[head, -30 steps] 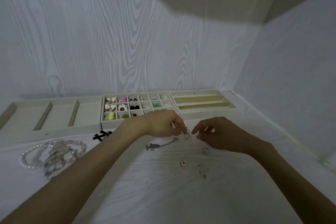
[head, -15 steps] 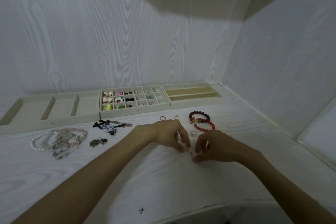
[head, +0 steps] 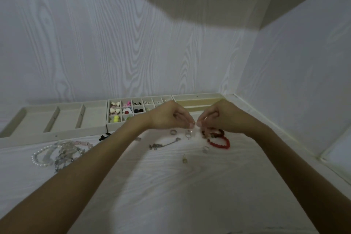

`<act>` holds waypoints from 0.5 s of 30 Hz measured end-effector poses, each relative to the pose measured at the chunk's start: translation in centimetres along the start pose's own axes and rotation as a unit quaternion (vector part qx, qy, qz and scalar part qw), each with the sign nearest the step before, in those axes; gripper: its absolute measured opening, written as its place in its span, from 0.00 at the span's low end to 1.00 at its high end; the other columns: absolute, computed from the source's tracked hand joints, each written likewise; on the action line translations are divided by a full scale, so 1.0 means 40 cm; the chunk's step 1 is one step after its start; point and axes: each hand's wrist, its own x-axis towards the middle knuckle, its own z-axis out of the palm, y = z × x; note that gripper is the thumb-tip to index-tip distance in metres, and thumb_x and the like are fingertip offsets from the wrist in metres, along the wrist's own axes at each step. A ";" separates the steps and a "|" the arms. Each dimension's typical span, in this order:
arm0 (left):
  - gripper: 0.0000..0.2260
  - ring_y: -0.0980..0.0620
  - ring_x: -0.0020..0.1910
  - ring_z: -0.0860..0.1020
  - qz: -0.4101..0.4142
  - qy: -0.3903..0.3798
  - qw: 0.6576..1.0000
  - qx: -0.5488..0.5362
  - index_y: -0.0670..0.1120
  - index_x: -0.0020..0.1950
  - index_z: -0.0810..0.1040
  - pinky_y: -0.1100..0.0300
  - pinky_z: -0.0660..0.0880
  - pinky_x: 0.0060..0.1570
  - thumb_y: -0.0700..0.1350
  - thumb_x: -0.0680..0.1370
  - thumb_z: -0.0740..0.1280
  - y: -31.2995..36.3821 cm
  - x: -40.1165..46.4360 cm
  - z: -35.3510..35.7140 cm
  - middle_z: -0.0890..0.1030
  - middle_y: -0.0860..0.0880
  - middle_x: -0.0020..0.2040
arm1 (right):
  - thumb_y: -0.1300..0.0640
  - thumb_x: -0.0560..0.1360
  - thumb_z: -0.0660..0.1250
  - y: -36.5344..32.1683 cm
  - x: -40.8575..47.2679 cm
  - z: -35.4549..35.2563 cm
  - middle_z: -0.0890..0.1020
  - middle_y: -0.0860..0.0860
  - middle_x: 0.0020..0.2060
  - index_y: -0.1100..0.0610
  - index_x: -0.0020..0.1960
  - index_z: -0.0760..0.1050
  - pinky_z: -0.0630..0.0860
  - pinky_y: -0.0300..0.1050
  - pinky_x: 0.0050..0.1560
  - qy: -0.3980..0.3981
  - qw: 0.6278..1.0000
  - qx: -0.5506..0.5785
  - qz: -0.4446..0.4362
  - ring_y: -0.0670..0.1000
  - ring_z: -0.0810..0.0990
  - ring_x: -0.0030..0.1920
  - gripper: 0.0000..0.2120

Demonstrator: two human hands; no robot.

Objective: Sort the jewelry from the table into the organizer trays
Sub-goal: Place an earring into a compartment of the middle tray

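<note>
My left hand (head: 169,118) and my right hand (head: 220,116) meet above the table, fingertips pinched together on a tiny piece of jewelry (head: 195,124) too small to make out. Below them lie rings (head: 173,132), a red bead bracelet (head: 219,143) and a silver chain (head: 164,144). The small-compartment tray (head: 114,126) behind my left hand holds several colourful earrings. A tray with wide slots (head: 57,133) stands at the left, a long-slot tray (head: 197,99) at the right, partly hidden by my hands.
Pearl and crystal bracelets (head: 58,153) lie heaped at the left. A black cross-shaped piece (head: 104,136) peeks out beside my left forearm. A small charm (head: 184,159) and a ring (head: 205,149) lie on the white wood-grain table. Walls close in behind and at the right.
Both hands rose from the table surface and moved toward the trays, fingertips still pinched together. The camera tilted, so the table's front edge has left the view.
</note>
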 end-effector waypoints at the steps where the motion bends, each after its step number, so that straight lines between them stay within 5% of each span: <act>1: 0.07 0.61 0.43 0.82 -0.001 0.021 1.000 0.002 0.44 0.52 0.83 0.69 0.75 0.45 0.41 0.74 0.72 0.001 0.006 -0.026 0.85 0.49 0.45 | 0.62 0.72 0.71 -0.010 0.021 -0.005 0.85 0.53 0.36 0.59 0.46 0.83 0.78 0.31 0.37 0.016 1.000 0.019 -0.004 0.45 0.83 0.35 0.05; 8: 0.02 0.48 0.50 0.81 -0.045 0.083 0.992 0.086 0.45 0.48 0.78 0.54 0.76 0.57 0.40 0.77 0.67 -0.024 0.103 -0.200 0.83 0.46 0.46 | 0.62 0.70 0.73 -0.047 0.211 -0.014 0.85 0.56 0.41 0.59 0.48 0.83 0.80 0.43 0.53 0.111 0.984 0.138 -0.006 0.51 0.84 0.44 0.07; 15: 0.02 0.51 0.48 0.81 -0.093 0.138 0.975 0.150 0.51 0.45 0.79 0.50 0.76 0.57 0.43 0.75 0.69 -0.153 0.205 -0.246 0.83 0.50 0.44 | 0.64 0.69 0.73 -0.003 0.381 0.019 0.85 0.54 0.45 0.57 0.49 0.84 0.79 0.45 0.56 0.148 0.981 0.123 -0.003 0.50 0.83 0.46 0.10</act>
